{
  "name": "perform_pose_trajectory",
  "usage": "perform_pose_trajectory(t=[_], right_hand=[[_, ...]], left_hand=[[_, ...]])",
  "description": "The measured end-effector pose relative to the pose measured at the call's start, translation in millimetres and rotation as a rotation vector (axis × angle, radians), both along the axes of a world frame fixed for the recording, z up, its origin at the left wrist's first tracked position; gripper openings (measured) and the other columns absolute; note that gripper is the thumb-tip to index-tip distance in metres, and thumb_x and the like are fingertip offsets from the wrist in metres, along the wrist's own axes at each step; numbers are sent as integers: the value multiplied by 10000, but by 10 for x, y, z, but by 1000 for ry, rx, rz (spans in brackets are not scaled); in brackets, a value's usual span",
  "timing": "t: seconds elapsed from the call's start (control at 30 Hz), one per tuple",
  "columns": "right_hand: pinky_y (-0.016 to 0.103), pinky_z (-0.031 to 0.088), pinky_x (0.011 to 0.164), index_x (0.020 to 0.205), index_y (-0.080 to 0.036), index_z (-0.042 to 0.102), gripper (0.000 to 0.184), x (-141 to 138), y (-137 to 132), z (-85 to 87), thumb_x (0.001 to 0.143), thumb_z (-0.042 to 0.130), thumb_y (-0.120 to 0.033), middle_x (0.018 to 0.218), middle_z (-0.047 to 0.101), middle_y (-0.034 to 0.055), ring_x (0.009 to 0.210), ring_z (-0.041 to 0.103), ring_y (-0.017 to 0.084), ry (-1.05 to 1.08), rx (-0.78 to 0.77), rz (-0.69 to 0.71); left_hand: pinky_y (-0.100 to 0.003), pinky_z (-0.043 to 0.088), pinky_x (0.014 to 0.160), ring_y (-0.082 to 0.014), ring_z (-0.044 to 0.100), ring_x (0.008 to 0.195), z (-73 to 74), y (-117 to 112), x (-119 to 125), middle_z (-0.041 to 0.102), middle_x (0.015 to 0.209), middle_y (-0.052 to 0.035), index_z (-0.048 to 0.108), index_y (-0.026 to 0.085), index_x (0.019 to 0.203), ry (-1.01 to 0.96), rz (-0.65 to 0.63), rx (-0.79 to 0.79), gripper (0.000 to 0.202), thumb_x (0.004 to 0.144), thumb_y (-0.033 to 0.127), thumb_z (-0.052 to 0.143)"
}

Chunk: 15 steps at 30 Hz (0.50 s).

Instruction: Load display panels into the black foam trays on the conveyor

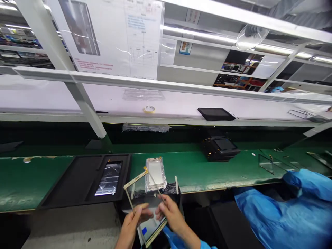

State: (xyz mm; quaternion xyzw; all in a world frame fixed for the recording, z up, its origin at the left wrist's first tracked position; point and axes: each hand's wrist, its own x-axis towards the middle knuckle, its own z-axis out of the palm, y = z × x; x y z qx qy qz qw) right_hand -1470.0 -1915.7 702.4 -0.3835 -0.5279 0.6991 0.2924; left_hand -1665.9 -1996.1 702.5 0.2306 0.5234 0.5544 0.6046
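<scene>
Between my hands is a clear glass touch panel (141, 186) with pale cream borders, tilted above the bench's front edge. A small yellow tab sits at its top corner and a blue sticker (144, 231) near its lower end. My left hand (133, 219) grips the left edge, and my right hand (168, 211) the right edge, thumbs and fingers closed on it. Just beyond lies a stack of similar panels (156, 173) in clear film. To the left, a black foam tray (72, 178) holds a shiny film-covered screen (109, 178).
A pile of black trays (223, 150) stands right of centre on the green bench (192, 173). Thin glass panels (267, 164) lie farther right, near a person's blue sleeve (285, 214). A roll of tape (149, 109) and another black tray (216, 113) rest on the white shelf.
</scene>
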Motion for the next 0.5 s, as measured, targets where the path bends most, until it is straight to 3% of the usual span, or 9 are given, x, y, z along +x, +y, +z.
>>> perform_pose_trajectory(t=[0.1,0.2,0.3,0.37,0.43,0.5], right_hand=[[363,543,628,1205,-236,589,567,131,648,574,826,677,-649,718,695,13,607,653,191,9,199,-209],[362,574,673,1238,-174,590,525,217,1699,1326,836,682,-499,769,725,28,647,663,179,3,449,-416],[364,596,730,1145,-122,630,353,146,2833,2077,854,671,-317,789,738,54,681,698,182,-106,545,-560],[336,594,740,1085,-112,627,196,12,3447,2448,914,599,-204,750,719,47,658,692,158,-242,540,-623],[311,586,718,1077,-110,611,142,-152,3877,2661,950,568,-157,711,695,36,640,678,145,-347,517,-623],[310,580,710,1076,-104,605,130,-295,4135,2733,975,567,-177,704,684,42,664,673,152,-405,507,-591]], left_hand=[[-480,537,972,-346,731,1035,260,105,119,762,1192,-164,689,249,1328,-170,-71,129,693,815,716,703],[-447,539,948,-329,738,1013,299,81,119,775,1133,-158,734,228,1213,-119,-53,124,634,781,690,764],[-433,557,899,-325,750,951,75,-42,65,795,1018,-151,774,216,1052,-32,42,12,680,642,755,829],[-422,572,858,-322,756,915,-114,-160,23,799,978,-157,780,213,1003,0,139,-57,717,583,791,835],[-422,585,843,-329,760,901,-263,-293,-18,798,970,-168,780,202,979,19,237,-129,750,547,813,833],[-436,597,850,-349,762,905,-357,-427,-64,797,978,-181,775,188,965,30,324,-204,782,507,818,839]])
